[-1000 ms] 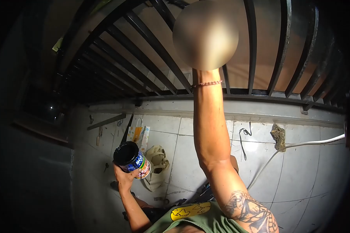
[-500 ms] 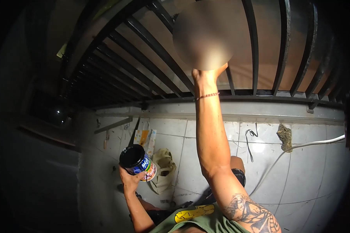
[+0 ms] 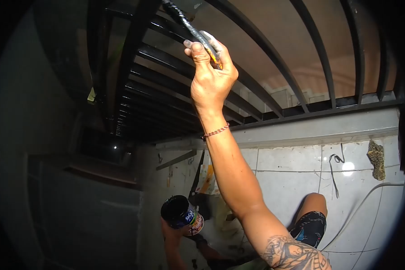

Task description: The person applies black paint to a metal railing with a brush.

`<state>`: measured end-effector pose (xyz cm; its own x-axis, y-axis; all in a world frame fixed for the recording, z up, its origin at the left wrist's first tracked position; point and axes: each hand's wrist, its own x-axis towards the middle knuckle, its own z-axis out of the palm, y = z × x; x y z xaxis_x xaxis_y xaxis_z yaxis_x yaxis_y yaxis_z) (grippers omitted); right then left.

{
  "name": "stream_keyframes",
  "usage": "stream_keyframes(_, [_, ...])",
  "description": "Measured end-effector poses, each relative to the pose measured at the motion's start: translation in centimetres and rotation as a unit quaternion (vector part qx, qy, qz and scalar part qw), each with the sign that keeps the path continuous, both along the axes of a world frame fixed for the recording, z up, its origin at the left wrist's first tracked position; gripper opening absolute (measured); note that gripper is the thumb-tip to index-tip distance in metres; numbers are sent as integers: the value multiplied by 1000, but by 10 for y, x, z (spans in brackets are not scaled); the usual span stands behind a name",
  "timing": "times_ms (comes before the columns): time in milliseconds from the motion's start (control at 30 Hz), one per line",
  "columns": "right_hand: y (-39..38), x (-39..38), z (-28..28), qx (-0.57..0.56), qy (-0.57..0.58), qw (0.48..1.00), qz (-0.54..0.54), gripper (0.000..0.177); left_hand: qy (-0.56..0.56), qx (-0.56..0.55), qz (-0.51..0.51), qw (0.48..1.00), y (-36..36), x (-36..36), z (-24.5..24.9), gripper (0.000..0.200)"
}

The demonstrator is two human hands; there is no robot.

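Note:
My right hand (image 3: pixel 211 74) is raised in front of the dark metal railing (image 3: pixel 175 60), its fingers closed around a paintbrush (image 3: pixel 193 31) coated in black paint. The brush slants up and left, its far end near the bars at the top edge. Lower down, my left hand (image 3: pixel 171 230) holds a paint can (image 3: pixel 183 215) with a blue and pink label. The can's inside looks black, and its mouth tilts toward me.
Tiled floor (image 3: pixel 288 155) lies below a pale ledge (image 3: pixel 310 128). A crumpled cloth (image 3: pixel 376 159), a thin dark cord (image 3: pixel 334 173) and a white cable (image 3: pixel 366 202) are at the right. A metal strip (image 3: pixel 177 159) lies behind the can.
My right hand has moved left along the railing, and the brush now shows. The view has turned left, and the can and left hand appear lower and farther right.

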<state>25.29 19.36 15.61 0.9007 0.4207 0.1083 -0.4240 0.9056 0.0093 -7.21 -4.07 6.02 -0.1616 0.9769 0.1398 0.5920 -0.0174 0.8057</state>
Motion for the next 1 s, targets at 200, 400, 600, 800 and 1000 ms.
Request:
stream_keyframes(200, [-2, 7, -22, -127, -70, 982, -119, 20, 140, 6, 51, 989, 1, -15, -8, 91])
stream_keyframes(400, [-11, 43, -6, -43, 102, 990, 87, 16, 108, -7, 50, 993, 1, -2, 0, 91])
stream_keyframes(600, [-5, 46, 29, -120, 59, 990, 33, 16, 113, -23, 39, 993, 1, 2, 1, 90])
stream_keyframes(800, [-23, 53, 19, -136, -20, 990, -4, 20, 97, -32, 39, 994, 0, 10, 3, 89])
stream_keyframes(1000, [-14, 53, 15, -118, 36, 992, 23, 14, 118, -28, 32, 992, 1, 9, 3, 89])
